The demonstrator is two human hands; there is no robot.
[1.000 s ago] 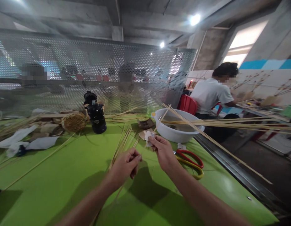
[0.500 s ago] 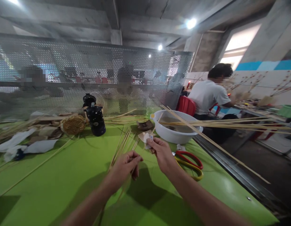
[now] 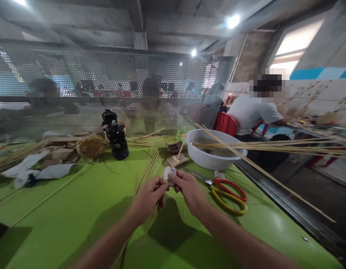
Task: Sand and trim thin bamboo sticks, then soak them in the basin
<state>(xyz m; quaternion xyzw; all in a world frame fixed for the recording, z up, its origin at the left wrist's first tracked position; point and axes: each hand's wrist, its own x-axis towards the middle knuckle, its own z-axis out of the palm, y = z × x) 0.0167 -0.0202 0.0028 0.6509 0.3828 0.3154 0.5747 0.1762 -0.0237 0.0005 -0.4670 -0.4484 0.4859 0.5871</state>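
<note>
My right hand [image 3: 191, 188] pinches a small crumpled white piece of paper [image 3: 169, 172] between thumb and fingers. Close beside it, my left hand [image 3: 150, 194] is closed, thumb against fingers; what it may hold is too small to tell. The fingertips of both hands nearly meet over the green table [image 3: 86, 209]. Thin pale strips [image 3: 147, 170] lie behind and under my left hand. Beyond the paper is a flat brown scrap [image 3: 177, 161] with a short stick on it. Scissors [image 3: 228, 196] with one red and one yellow handle lie right of my right hand.
A white basin [image 3: 215, 160] of water stands at the table's right edge, long strips [image 3: 287, 147] jutting from it. A black bottle [image 3: 118, 144], a woven basket [image 3: 91, 146] and paper scraps [image 3: 55, 172] lie to the left. A person [image 3: 254, 110] sits beyond the basin.
My right hand has come down and left with the white paper, away from the brown scrap, to my left hand. The left hand has hardly moved. The view has shifted slightly.
</note>
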